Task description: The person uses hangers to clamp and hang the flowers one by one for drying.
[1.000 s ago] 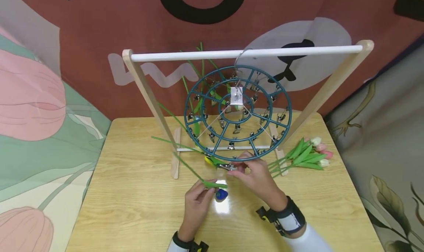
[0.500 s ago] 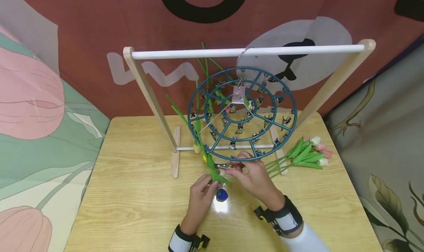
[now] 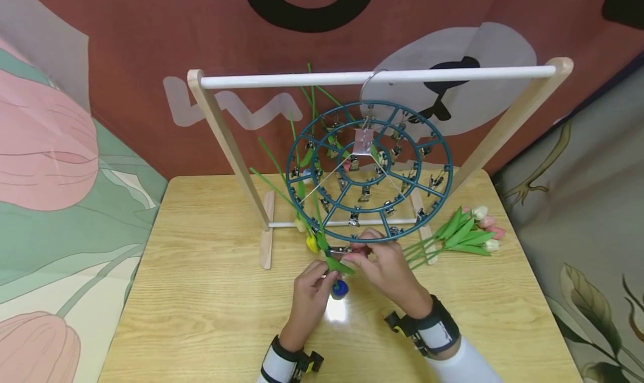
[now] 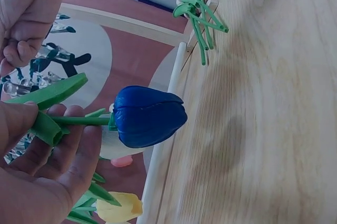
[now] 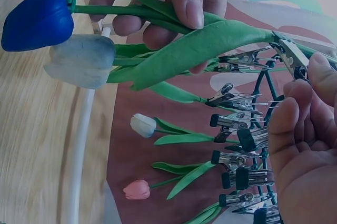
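My left hand (image 3: 313, 296) pinches the leaves and stem of an artificial blue tulip (image 4: 150, 116), whose bloom points toward me above the table. With thumb and fingers, my right hand (image 3: 387, 263) grips the handles of a metal clip (image 5: 291, 56) at the near rim of a round teal hanging rack (image 3: 369, 209). The clip's mouth is at the tulip's stem and leaf base; whether it bites on them I cannot tell. A white tulip (image 5: 81, 61) hangs just behind the blue one in the right wrist view. A yellow tulip (image 3: 312, 243) hangs left of the clip.
The rack hangs from the white top bar (image 3: 302, 81) of a wooden stand (image 3: 221, 148). Other clips on it hold tulips, including a pink one (image 5: 137, 189). Pink and white tulips (image 3: 468, 235) lie at the table's right. A low white rod (image 3: 287, 225) joins the stand's feet.
My left hand has moved up and right with the blue tulip, bringing its stem to the clip. The stem has swung toward upright. My right hand stays by the clip; the rack shifted slightly right.
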`<state>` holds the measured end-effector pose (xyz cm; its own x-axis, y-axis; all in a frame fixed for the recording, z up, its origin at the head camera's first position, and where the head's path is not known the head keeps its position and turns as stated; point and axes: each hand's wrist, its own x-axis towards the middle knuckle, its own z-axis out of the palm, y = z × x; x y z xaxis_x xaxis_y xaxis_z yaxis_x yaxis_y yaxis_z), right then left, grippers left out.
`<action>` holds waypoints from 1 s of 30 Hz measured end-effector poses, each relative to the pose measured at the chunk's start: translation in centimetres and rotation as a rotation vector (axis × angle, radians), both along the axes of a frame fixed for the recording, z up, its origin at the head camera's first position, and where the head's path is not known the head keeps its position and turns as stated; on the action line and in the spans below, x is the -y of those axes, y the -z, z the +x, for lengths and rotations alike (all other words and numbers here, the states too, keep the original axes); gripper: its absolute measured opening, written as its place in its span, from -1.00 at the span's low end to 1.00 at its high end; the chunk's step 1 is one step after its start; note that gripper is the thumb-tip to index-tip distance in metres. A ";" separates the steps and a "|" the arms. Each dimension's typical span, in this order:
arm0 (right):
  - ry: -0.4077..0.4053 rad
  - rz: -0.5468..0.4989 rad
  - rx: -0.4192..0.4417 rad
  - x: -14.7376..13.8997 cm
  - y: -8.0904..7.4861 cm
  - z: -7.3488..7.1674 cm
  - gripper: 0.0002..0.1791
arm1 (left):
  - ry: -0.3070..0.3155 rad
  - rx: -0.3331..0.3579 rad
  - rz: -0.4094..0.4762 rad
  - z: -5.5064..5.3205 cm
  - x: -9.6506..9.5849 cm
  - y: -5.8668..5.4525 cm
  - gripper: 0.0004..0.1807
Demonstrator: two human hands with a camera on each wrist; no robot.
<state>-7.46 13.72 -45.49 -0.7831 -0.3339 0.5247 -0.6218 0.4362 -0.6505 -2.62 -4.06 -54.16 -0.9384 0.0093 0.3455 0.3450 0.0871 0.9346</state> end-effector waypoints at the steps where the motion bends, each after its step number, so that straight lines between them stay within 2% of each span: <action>1: -0.002 -0.002 -0.001 0.0 0.0 0.0 -0.74 | -0.004 0.002 -0.008 0.0 -0.1 0.0 -0.82; 7: -0.004 -0.004 0.019 -0.1 -0.2 0.1 -0.73 | -0.014 0.050 -0.040 0.0 -0.3 -0.1 -0.79; 12: 0.001 0.037 0.021 -0.2 -0.4 0.1 -0.69 | 0.008 0.082 -0.022 0.1 -0.1 -0.3 -0.79; 16: 0.007 0.052 0.049 -0.4 -0.2 0.3 -0.70 | 0.034 0.076 0.012 0.2 0.1 -0.1 -0.82; 20: 0.012 0.061 0.040 -1.1 0.1 0.8 -0.82 | 0.036 0.051 0.026 0.3 0.4 0.2 -0.85; 22: 0.000 0.039 -0.009 -1.7 0.2 0.9 -0.89 | 0.029 0.051 0.035 0.3 0.7 0.3 -0.85; 23: -0.010 0.016 -0.041 -2.1 0.4 0.9 -0.86 | 0.024 0.054 0.042 0.3 0.8 0.3 -0.86; 26: -0.036 -0.108 -0.150 -3.3 0.6 0.6 -0.64 | 0.012 0.067 0.064 0.4 1.4 0.3 -0.85; 27: -0.030 -0.153 -0.194 -3.7 0.6 0.5 -0.55 | 0.004 0.079 0.069 0.4 1.5 0.4 -0.85; 30: 0.042 -0.287 -0.303 -4.9 0.4 0.2 -0.47 | -0.026 0.104 0.075 0.4 2.1 0.4 -0.85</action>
<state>-7.28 18.65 -45.87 -0.5887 -0.1116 0.8006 -0.7893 0.2929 -0.5396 -2.22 -6.21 -54.55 -0.9687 -0.0373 0.2454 0.2447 0.0234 0.9693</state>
